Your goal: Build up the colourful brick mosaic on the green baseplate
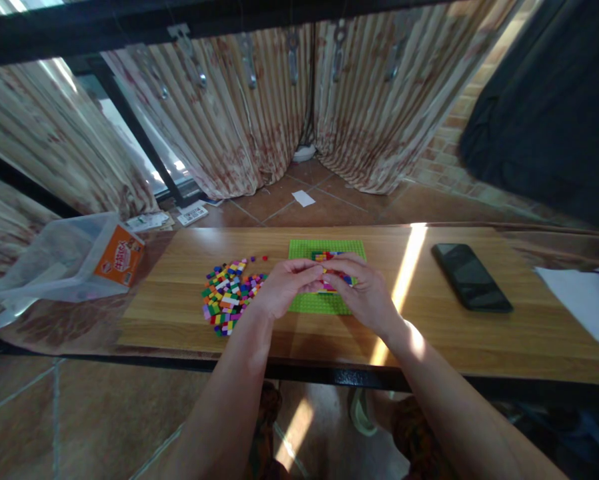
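A green studded baseplate point(299, 304) lies on the wooden tabletop, with rows of coloured toy bricks point(324, 255) built up on its middle. Over it my left hand point(290, 285) and my right hand point(363, 291) meet at the fingertips. Both are closed in a pinch, and specks of yellow and red show by the fingertips. Whether those belong to a held brick or to the bricks behind cannot be made out. My fingers cover much of the built bricks. Left of my left hand a pile of loose small toy bricks point(224, 293) spreads over the table.
Two stray bricks point(265, 258) lie behind the pile. A black phone point(472, 277) rests on the table's right side. Beyond the left end stands a clear plastic bin point(69, 267) with an orange label. White paper point(574, 300) lies at the right, and curtains point(259, 113) hang behind.
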Demonstrator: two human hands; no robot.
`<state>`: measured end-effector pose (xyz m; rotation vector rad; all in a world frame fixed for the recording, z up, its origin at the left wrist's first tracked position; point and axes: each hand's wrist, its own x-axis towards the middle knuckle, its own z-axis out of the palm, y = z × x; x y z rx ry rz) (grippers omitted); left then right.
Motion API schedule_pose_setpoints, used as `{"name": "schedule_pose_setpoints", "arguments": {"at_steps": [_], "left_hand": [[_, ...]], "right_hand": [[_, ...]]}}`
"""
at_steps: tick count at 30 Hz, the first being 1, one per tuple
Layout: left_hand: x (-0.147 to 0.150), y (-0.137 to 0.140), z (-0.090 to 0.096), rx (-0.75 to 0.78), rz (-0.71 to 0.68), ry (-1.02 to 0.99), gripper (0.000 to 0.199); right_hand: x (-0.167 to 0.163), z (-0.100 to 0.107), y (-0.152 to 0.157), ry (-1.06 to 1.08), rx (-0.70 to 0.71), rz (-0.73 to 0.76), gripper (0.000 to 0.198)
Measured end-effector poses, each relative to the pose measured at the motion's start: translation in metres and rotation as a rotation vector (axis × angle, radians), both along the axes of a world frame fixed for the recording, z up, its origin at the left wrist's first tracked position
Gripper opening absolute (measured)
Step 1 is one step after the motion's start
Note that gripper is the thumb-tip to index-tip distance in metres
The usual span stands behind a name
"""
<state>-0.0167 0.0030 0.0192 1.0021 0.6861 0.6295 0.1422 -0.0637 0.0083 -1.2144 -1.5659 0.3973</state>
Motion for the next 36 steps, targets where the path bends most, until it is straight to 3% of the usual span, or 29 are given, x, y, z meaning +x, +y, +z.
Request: {"name": "schedule_pose_setpoints", "arguments": {"at_steps": [13,17,21,26,36], "left_hand": [[0.006,0.001,-0.004,-0.030,0.017,0.021,0.038],[0.005,0.001,-0.002,-0.018,0.049,0.035,0.037],[0.001,0.005,-0.003,-0.003,0.140,0.062,0.032],[-0.001,0.009,-0.006,0.026,0.223,0.114,0.025],[0.001,0.008,-0.007,0.071,0.221,0.155,0.021]], "right_hand": [[0.007,0.002,-0.002,0.018,-0.065,-0.033,0.012],[0.017,-0.002,0.002,0.042,-0.070,-0.146,0.012],[0.035,-0.012,0.007,0.155,-0.168,-0.302,0.012],[0.045,-0.024,0.010,0.296,-0.266,-0.325,0.019],[0.038,-0.031,0.011,0.074,-0.287,-0.296,0.018]]}}
